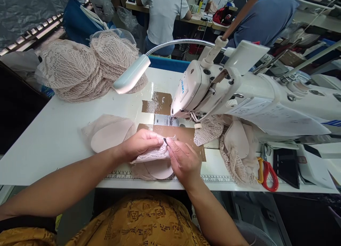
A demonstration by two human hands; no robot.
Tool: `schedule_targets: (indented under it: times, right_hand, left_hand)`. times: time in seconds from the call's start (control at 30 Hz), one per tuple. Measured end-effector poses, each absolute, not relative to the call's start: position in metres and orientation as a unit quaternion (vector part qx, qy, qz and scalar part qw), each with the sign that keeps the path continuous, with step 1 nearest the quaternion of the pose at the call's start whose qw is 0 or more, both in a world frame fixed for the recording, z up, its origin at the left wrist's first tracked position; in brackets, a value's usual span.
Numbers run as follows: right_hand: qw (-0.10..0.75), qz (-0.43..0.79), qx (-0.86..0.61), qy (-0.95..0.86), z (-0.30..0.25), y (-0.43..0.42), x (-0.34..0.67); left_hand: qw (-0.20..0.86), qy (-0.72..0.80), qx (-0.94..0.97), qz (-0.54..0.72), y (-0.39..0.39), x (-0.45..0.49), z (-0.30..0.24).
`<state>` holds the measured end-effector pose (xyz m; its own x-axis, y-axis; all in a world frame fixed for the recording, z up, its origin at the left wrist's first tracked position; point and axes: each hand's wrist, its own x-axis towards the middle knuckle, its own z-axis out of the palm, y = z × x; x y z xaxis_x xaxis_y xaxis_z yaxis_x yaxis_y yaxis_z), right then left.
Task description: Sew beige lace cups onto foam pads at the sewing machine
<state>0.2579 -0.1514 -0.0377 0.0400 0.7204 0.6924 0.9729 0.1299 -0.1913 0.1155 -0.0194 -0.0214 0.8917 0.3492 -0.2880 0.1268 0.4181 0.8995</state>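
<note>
Table (37, 151), white: presenting a glossy top; carrying a ruler strip (215, 179) along the near edge; bearing brown patches (183, 134) on the near and far sides of the needle area.

Room: showing one more worktop (138, 5) beyond; including two people, one person (163, 16) in a pale shirt facing away, another person (265, 20) in blue-grey clothing behind the machine; keeping blue material (76, 20) at far left.

Sewing machine (193, 86), one: occupying the right side; reading JUKI on the head; bearing paper sheets (269, 116) on the arm.

Lamp (131, 74), one: hanging on a flexible metal neck, left of the machine head.

Lace stacks (70, 68), two: lying side by side at the far left, partly overlapping in view.

Pale pads, three: resting one at left on sheer fabric (92, 127), one at right on bunched lace (234, 167), one just under the hands.

Lace piece (151, 153), one: being held above the near edge, before the machine, over the third pad (161, 169).

Left hand (140, 144): gripping the lace piece, fingers closed.

Right hand (185, 160): pinching its other end, fingers closed, beside a dark item (165, 141) too small to identify.

Scissor handles (270, 176), red and yellow: lying at right, near one black device (286, 166).
</note>
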Motion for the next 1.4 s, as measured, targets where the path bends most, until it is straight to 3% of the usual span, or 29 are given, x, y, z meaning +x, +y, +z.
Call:
schedule_targets:
  times: [0.3, 1.4]
  right_hand:
    - [0.445, -0.084, -0.660, -0.599, -0.039, -0.156, 0.263]
    - [0.411, -0.116, -0.656, -0.623, -0.044, -0.155, 0.261]
  left_hand:
    - [0.813, 0.272, 0.508, 0.081, -0.022, 0.118, -0.019]
    - [0.782, 0.234, 0.566, 0.117, -0.022, 0.116, -0.025]
